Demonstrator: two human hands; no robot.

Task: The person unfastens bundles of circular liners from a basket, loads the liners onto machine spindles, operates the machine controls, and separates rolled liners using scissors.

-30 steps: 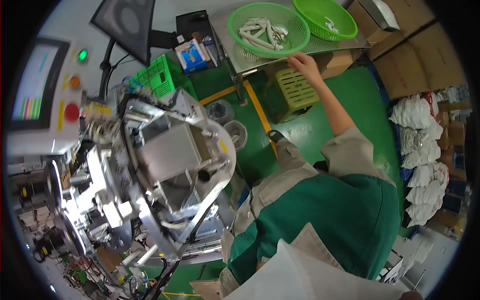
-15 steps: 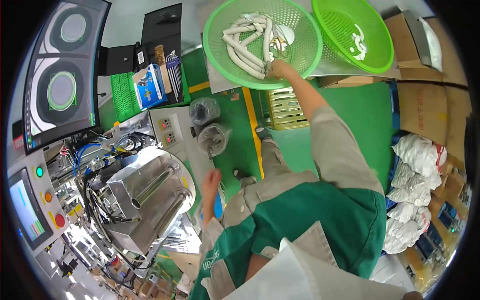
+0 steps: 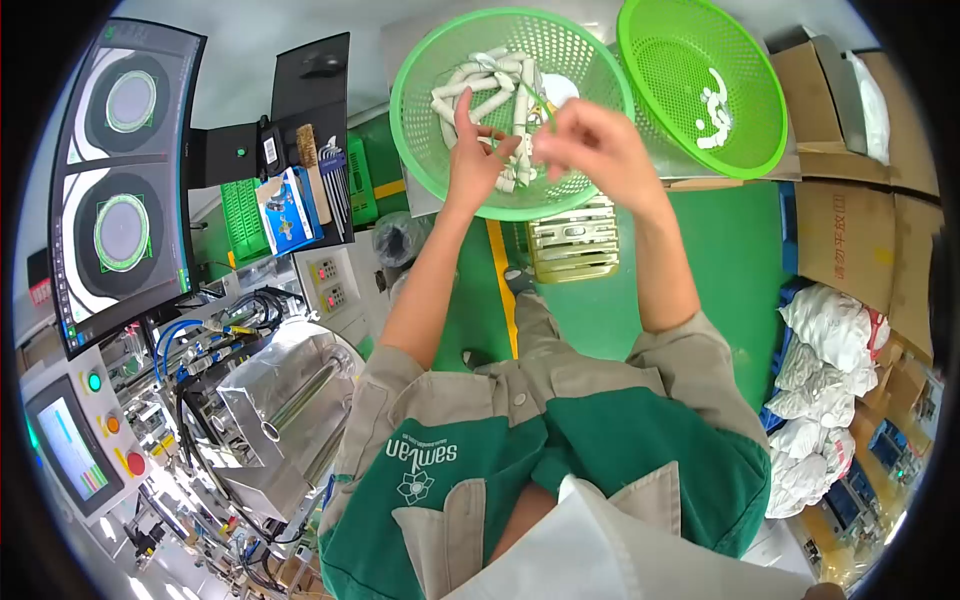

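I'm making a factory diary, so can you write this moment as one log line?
Left hand: at green basket, fingers spread | Right hand: there too, fingers bent, hold unclear | Inside: pale rolls

Green shirt (image 3: 620, 450) with beige sleeves (image 3: 690, 360)

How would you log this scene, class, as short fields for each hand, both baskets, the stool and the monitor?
Left hand: fingers spread, over left basket
Right hand: fingers curled, near thin green strip; grip unclear
Left basket: green, holding pale tubes
Right basket: green, holding white pieces
Stool: yellowish, slatted
Monitor: shows two ringed circles
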